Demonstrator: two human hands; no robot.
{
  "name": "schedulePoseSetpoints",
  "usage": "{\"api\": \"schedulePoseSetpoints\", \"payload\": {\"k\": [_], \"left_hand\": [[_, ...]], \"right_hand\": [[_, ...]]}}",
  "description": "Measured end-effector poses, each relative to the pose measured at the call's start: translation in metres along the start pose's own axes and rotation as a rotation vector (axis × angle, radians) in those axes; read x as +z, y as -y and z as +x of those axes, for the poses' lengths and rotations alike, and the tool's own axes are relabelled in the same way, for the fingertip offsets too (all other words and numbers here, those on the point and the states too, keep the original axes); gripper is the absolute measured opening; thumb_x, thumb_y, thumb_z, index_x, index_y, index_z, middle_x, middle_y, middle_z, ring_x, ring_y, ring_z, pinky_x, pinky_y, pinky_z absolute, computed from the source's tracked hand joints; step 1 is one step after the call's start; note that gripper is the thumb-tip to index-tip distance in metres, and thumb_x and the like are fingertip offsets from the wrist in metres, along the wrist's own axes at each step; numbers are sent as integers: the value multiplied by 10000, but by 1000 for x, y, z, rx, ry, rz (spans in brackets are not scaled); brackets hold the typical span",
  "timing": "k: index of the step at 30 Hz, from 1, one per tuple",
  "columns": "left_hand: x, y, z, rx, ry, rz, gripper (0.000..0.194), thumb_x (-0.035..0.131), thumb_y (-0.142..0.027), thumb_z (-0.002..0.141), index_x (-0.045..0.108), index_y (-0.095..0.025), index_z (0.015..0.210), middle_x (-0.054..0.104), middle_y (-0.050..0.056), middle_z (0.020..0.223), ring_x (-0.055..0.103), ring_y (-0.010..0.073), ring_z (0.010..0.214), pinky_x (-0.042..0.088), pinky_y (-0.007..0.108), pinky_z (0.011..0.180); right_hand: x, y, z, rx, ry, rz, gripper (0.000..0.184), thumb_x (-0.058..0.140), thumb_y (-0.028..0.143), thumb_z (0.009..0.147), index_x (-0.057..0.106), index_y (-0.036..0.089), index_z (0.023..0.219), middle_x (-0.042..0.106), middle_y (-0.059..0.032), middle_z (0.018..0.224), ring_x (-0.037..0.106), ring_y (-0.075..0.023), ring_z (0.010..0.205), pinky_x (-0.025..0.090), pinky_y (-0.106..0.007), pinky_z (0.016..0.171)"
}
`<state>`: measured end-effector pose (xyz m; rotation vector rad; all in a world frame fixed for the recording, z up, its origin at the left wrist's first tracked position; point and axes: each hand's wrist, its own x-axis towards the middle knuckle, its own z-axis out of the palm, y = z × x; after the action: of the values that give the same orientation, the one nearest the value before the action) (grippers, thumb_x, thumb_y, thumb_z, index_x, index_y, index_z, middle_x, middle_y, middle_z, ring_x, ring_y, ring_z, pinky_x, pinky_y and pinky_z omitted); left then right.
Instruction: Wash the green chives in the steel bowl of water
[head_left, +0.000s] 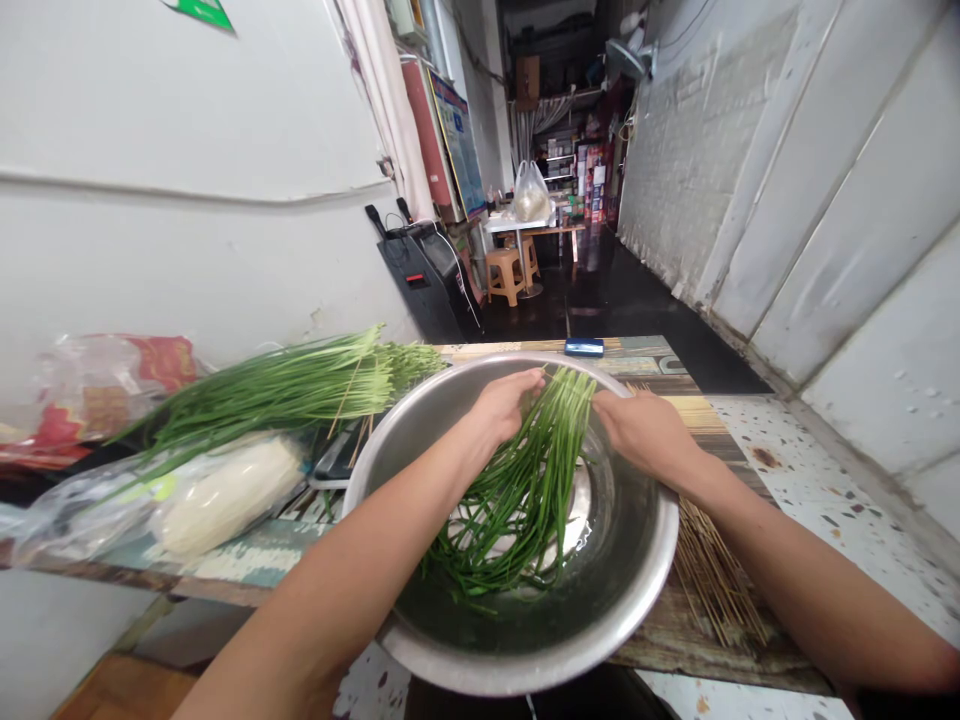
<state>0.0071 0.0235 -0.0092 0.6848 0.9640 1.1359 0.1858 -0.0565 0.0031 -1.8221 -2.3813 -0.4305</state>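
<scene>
A bunch of green garlic chives hangs by its pale stem ends inside a wide metal basin, its leaves draping down to the bottom. My left hand is closed at the left side of the stem ends. On the other side of them, my right hand is closed, fingers curled at the stems' right edge. Whether a thin stick runs through the stems between my hands I cannot make out. Bamboo skewers lie on the table to the right of the basin, partly behind my right forearm.
More garlic chives are piled on the left of the wooden table, beside a pale bagged bundle and plastic packaging. A small blue object lies behind the basin. Farther back are stools and a black speaker-like box.
</scene>
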Motion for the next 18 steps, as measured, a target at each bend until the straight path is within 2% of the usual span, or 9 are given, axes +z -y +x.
{"api": "schedulePoseSetpoints", "payload": {"k": [7,18], "left_hand": [[1,-2,-3,-8,-6,12,77,737,-87,630,686,-103,686,631,21,625,546,82,598,437,222,659],[2,0,-3,20,13,18,50,670,-55,690,691,-99,679,639,27,634,552,77,609,436,215,697]], "right_hand": [[-2,1,0,11,16,3,284,308,234,897,585,186,858,602,-42,597,494,-141,524,144,-277,525],[-3,1,0,27,41,-8,275,313,223,892,583,175,877,621,-54,617,529,-150,538,161,-273,521]]}}
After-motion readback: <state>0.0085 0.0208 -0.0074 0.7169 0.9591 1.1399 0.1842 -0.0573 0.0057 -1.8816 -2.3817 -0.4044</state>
